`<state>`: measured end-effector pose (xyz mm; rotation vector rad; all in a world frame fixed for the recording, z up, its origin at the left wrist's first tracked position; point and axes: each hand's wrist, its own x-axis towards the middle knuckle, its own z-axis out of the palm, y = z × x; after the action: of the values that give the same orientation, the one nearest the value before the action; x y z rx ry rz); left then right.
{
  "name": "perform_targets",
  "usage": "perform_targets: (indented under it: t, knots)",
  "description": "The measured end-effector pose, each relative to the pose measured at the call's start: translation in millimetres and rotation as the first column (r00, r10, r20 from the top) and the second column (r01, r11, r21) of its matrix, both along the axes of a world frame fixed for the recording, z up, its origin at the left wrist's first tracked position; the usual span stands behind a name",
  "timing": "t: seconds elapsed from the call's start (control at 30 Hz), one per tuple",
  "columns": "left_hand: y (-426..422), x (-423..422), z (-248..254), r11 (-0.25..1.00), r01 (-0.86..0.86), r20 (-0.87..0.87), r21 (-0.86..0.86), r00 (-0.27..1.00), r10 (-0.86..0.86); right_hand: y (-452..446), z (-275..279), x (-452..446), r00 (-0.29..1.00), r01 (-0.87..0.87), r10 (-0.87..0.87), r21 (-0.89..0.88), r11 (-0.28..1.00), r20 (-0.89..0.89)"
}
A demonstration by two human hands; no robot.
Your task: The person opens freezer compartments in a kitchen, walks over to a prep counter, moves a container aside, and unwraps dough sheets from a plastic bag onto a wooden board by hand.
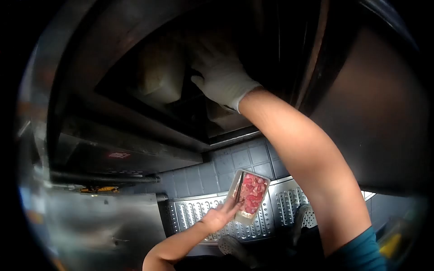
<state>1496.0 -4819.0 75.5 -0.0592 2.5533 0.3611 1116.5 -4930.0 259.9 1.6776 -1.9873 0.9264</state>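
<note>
A white glove covers my right hand (221, 77), which reaches into a dark cabinet beside a pale container (165, 74). The thumb stands apart from the other fingers, and the fingertips fade into shadow. Low down, my bare left hand (222, 217) is at the side of a rectangular tub (245, 220) filled with pieces of red and pink meat (254, 194). Dark tongs (239, 186) lie along the tub's left side, with their lower end at my left fingers. How the fingers close round the tub or tongs is too small to tell.
The dark cabinet frame (235, 137) surrounds my right hand. Another pale container (224, 118) sits under my right wrist. A steel surface (108, 226) is at lower left. Perforated metal grating (194, 219) and grey tiles (187, 181) cover the floor near my shoes (230, 246).
</note>
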Motion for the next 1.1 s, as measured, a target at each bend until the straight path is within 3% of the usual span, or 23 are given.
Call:
perform_targets:
  t: [0.07, 0.17, 0.2, 0.23, 0.27, 0.3, 0.33, 0.37, 0.43, 0.5, 0.53, 0.63, 0.73, 0.83, 0.9, 0.93, 1.0, 1.03, 1.1]
  knots:
    - [-11.4, -23.7, 30.7, 0.993, -0.116, 0.055, 0.014, 0.992, 0.115, 7.4, 0.5, -11.4, 0.997, 0.066, -0.067, 0.046, 0.997, 0.025]
    - [-34.2, -46.5, 77.3, 0.968, 0.023, -0.346, -0.25, 0.932, -0.112, 16.9, 4.8, -13.1, 0.966, 0.243, -0.255, 0.169, 0.955, 0.051]
    - [-42.0, -49.3, 103.6, 0.961, -0.061, -0.497, -0.268, 0.863, -0.084, 21.1, 6.3, -13.2, 0.959, 0.274, -0.282, 0.14, 0.951, 0.037]
    - [-53.0, -49.9, 130.3, 0.893, -0.13, -0.636, -0.431, 0.746, -0.198, 23.2, 7.6, -12.0, 0.95, 0.307, -0.311, 0.11, 0.945, 0.022]
    - [-64.0, -50.5, 157.0, 0.796, -0.262, -0.732, -0.546, 0.611, -0.301, 23.1, 11.2, -5.3, 0.954, 0.279, -0.284, 0.061, 0.958, 0.101]
    - [-85.2, -55.1, 197.9, 0.766, -0.368, -0.835, -0.527, 0.394, -0.385, 19.8, 19.3, 7.7, 0.952, 0.256, -0.254, 0.011, 0.967, 0.17]
    - [-96.3, -55.3, 246.5, 0.572, -0.533, -0.781, -0.624, 0.391, -0.487, 16.6, 24.1, 20.6, 0.947, 0.235, -0.219, -0.043, 0.971, 0.236]
    - [-111.0, -57.1, 280.1, 0.573, -0.625, -0.831, -0.531, 0.252, -0.496, 10.6, 19.4, 32.1, 0.99, 0.12, -0.101, -0.215, 0.969, 0.098]
    - [-143.4, -56.4, 333.3, 0.494, -0.71, -0.794, -0.502, 0.151, -0.59, 9.3, 42.4, 55.2, 0.906, -0.128, 0.197, -0.202, 0.971, 0.375]
    - [-169.7, -46.2, 364.0, 0.415, -0.762, -0.833, -0.496, 0.283, -0.475, -5.4, 56.4, 58.2, 0.764, -0.241, 0.271, -0.13, 0.962, 0.585]
    - [-186.8, -52.9, 363.2, 0.457, -0.747, -0.829, -0.483, 0.221, -0.514, -11.7, 59.8, 58.5, 0.675, -0.303, 0.288, -0.101, 0.948, 0.679]
    - [-192.3, -59.6, 358.5, 0.373, -0.778, -0.784, -0.506, 0.234, -0.574, -16.4, 59.0, 55.6, 0.575, -0.376, 0.318, -0.102, 0.921, 0.754]
    - [-199.9, -54.3, 358.4, 0.442, -0.77, -0.823, -0.46, 0.184, -0.537, -24.3, 48.4, 48.5, 0.633, -0.421, 0.416, -0.161, 0.893, 0.652]
    - [-199.5, -57.8, 356.6, 0.572, -0.722, -0.869, -0.39, 0.084, -0.487, -32.3, 48.2, 35.1, 0.871, -0.344, 0.335, -0.038, 0.938, 0.36]
    - [-202.7, -56.9, 358.1, 0.649, -0.674, -0.895, -0.353, 0.041, -0.443, -32.0, 55.7, 22.5, 0.892, -0.31, 0.27, 0.055, 0.949, 0.361]
    - [-205.2, -51.2, 359.0, 0.557, -0.724, -0.862, -0.407, 0.102, -0.496, -30.9, 58.7, 16.1, 0.901, -0.299, 0.245, 0.102, 0.949, 0.358]
    - [-210.3, -39.0, 359.9, 0.351, -0.793, -0.784, -0.498, 0.238, -0.574, -26.2, 56.1, -6.6, 0.843, -0.371, 0.35, -0.028, 0.928, 0.409]
    - [-210.5, -38.6, 359.6, 0.366, -0.794, -0.793, -0.486, 0.224, -0.567, -21.9, 57.8, -15.1, 0.811, -0.4, 0.398, -0.092, 0.912, 0.428]
    - [-214.5, -42.0, 359.6, 0.399, -0.792, -0.81, -0.461, 0.192, -0.554, -15.6, 65.9, -30.1, 0.838, -0.361, 0.322, 0.004, 0.933, 0.44]
